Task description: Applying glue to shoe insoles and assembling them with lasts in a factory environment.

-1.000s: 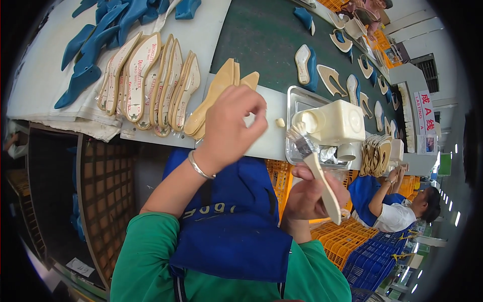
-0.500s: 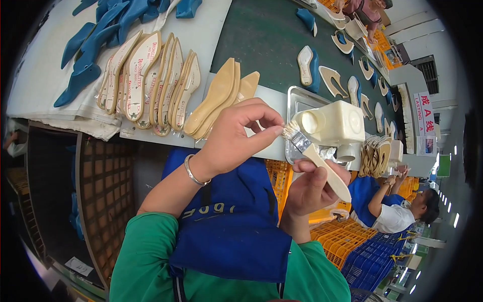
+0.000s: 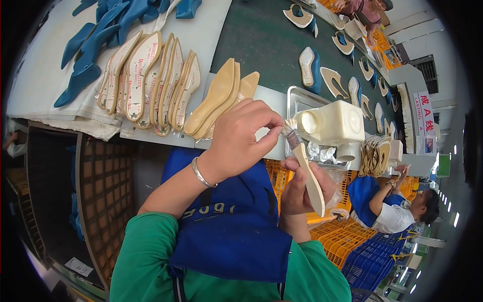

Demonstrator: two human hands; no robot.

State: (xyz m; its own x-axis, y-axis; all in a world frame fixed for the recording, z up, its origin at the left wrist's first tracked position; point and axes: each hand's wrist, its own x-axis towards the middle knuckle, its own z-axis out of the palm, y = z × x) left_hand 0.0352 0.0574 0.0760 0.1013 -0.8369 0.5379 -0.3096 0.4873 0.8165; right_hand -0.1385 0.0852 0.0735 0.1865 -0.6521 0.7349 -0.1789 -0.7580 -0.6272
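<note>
My right hand [image 3: 307, 191] holds a paintbrush [image 3: 309, 176] by its pale wooden handle, bristles up. The brush has a metal ferrule and short cream bristles. Thumb and forefinger of my left hand [image 3: 244, 138] pinch together at the edge of those bristles; whether a loose hair is between them is too small to tell. Just beyond the brush, a cream plastic container [image 3: 334, 123] with a round spout lies in a metal tray [image 3: 294, 95]. Several tan insoles [image 3: 216, 98] lie beside my left hand, and a row of insoles with white printed faces [image 3: 143, 75] stands farther left.
Blue shoe lasts [image 3: 100, 40] are heaped at the far left. A green conveyor belt [image 3: 251, 40] carries lasts and cream uppers [image 3: 332, 83]. Stacked tan pieces [image 3: 375, 156] lie right of the tray. A co-worker [image 3: 392, 211] sits beside orange and blue crates [image 3: 372, 256].
The brush handle's lower end has swung left, and my right hand has shifted left with it. My left hand keeps its pinch. A cream upper now shows by the last at the belt's far end.
</note>
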